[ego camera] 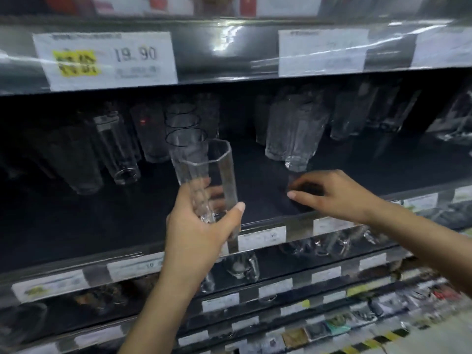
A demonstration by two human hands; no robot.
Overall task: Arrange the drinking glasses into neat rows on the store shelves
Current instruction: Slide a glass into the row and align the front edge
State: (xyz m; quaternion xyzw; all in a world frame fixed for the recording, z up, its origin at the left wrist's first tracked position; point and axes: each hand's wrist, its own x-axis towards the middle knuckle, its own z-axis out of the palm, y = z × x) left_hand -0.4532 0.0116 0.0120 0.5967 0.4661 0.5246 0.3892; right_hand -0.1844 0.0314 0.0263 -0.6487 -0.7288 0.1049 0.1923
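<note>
The left hand [201, 226] grips a tall faceted glass [204, 175] by its lower half, fingers and thumb wrapped round it, above the front edge of the dark shelf [89, 226]. Blurred glasses [293, 129] stand toward the shelf's back edge, their outlines merging. The right hand [332, 195] hovers over the front edge just beside the nearest one, fingers loosely bent, holding nothing; its fingertips are smeared. A price label [104, 60] above reads 19.90; its other print is illegible.

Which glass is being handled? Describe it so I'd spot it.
Find the dark shelf under the 19.90 tag. Before its middle, the left hand grips a tall glass near its base. Only it is held off the shelf, its rim angular.
</note>
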